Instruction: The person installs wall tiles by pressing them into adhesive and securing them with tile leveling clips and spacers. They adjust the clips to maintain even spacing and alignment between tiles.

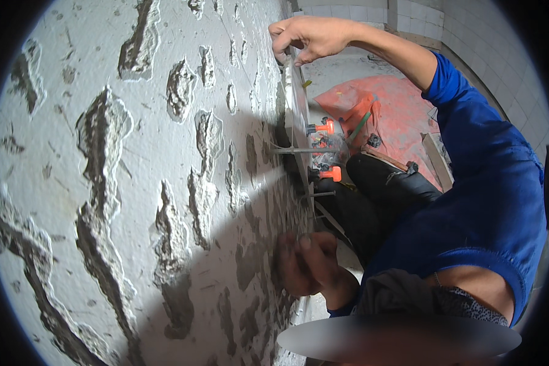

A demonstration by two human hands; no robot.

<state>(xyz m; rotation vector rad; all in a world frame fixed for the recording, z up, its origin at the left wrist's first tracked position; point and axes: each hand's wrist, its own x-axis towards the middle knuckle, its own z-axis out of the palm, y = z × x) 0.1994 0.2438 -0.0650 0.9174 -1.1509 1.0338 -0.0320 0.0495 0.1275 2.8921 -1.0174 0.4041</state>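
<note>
My right hand (314,38) reaches out to the top of the view, its thumb and fingers pinched over the end of a thin tile (298,100). That tile stands edge-on close to the rough grey wall (146,140). Below it, my left hand (317,259) is curled against the wall in shadow; whatever its fingers may hold is hidden. Between my hands, orange-and-black clamps (330,174) sit on the tile's outer side. A metal rod (296,150) crosses the tile's edge, and a shorter rod (323,194) sticks out nearby.
The wall surface is scored with many chipped gouges. A red plastic sheet (399,104) lies on the floor beyond my dark-trousered legs (387,189), with a green stick (360,125) and a wooden board (438,161) by it. White tiled walls (500,52) stand behind.
</note>
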